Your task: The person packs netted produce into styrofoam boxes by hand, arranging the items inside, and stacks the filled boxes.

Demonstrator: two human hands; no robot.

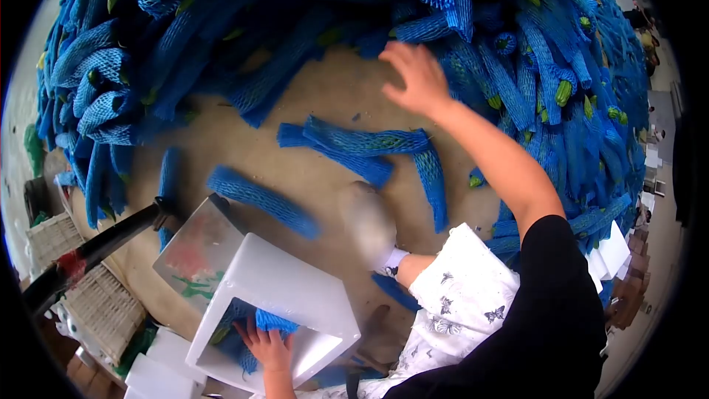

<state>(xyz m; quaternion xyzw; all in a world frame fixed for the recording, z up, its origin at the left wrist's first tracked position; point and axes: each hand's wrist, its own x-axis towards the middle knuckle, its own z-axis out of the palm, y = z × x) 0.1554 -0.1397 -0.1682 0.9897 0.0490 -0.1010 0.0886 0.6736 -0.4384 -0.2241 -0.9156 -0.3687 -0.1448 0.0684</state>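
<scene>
Inside a white foam box (277, 270), my left hand (267, 347) lies with spread fingers on a blue foam-net sleeve (277, 321). More netted pieces show in the box; its far interior is hidden. My right hand (417, 77) is stretched out, fingers apart and holding nothing visible, at the edge of a large pile of long green vegetables in blue net sleeves (546, 52). Close below it, some sleeved vegetables (365, 142) lie loose on the floor. Another sleeved vegetable (262, 199) rests between them and the box.
The pile curves around the left, far and right sides of the concrete floor (325, 89). A black bar (96, 251) and a stained board (198, 255) stand beside the box. Wicker baskets (103, 310) and white foam boxes (162, 362) are at lower left. My shoe (367, 225) is mid-floor.
</scene>
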